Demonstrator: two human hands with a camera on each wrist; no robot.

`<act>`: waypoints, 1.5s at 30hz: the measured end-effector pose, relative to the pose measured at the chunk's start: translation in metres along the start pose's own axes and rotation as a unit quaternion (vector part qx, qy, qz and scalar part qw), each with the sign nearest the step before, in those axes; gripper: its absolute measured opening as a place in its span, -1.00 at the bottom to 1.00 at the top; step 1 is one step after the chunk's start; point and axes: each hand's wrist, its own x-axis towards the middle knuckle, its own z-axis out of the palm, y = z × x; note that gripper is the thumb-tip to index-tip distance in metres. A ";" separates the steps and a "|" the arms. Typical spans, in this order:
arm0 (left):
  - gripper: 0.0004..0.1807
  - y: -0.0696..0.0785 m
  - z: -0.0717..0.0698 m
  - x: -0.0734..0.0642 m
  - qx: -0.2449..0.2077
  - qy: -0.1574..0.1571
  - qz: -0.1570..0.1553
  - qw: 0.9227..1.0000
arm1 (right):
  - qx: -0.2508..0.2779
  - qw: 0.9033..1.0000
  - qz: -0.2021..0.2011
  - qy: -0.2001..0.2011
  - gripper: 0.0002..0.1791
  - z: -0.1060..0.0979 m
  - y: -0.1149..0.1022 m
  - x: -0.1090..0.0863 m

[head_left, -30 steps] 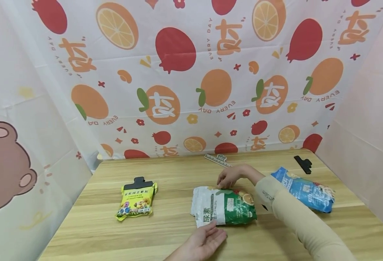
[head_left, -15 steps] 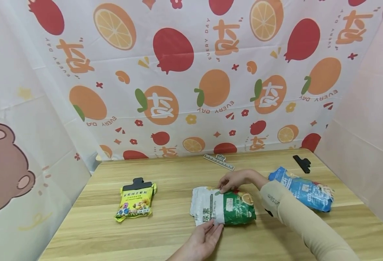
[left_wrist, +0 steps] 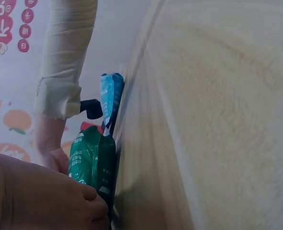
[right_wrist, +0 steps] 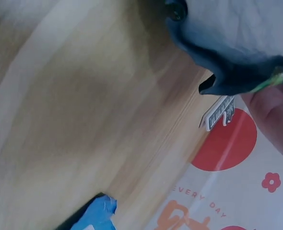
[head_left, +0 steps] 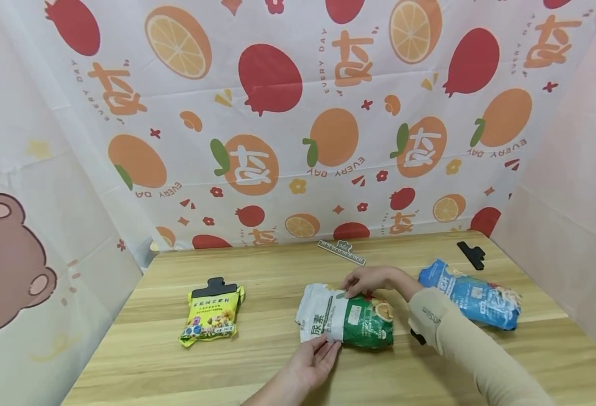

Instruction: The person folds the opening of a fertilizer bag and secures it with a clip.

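A white and green plastic fertilizer bag [head_left: 363, 321] lies between both hands at the middle of the table. My left hand [head_left: 313, 361] pinches its near edge, thumb on top and fingers beneath. At the far edge, the right hand [head_left: 370, 279] grips the bag from above. In the left wrist view the green end of the bag [left_wrist: 91, 155] rises beside the left hand [left_wrist: 45, 196]. The right wrist view catches only part of the right hand [right_wrist: 276, 112] at the right edge, its fingertips hidden.
On the left, a yellow flower-printed bag [head_left: 211, 321] wears a black clip [head_left: 215, 287]. A blue bag [head_left: 480, 299] lies right, beside the right sleeve [head_left: 460, 338]. Further back are a piano-key clip [head_left: 342, 252] and another black clip [head_left: 472, 255]. A printed cloth [head_left: 298, 141] hangs behind.
The left hand has come up from beside the bag and taken its near edge. The right hand has shifted slightly right. The bag has turned a little, its white end moving away.
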 end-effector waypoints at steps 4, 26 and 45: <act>-0.89 0.004 0.001 0.001 0.028 0.010 0.007 1.000 | 0.020 1.000 -0.010 0.011 -0.69 0.002 0.003 -0.002; -0.84 0.041 0.012 0.032 0.111 0.051 0.041 0.992 | 0.035 0.983 0.000 0.179 -0.54 0.010 0.001 -0.006; -0.45 0.055 0.011 0.053 0.198 -0.022 0.081 0.977 | 0.072 0.971 0.004 0.226 -0.51 0.018 -0.004 -0.006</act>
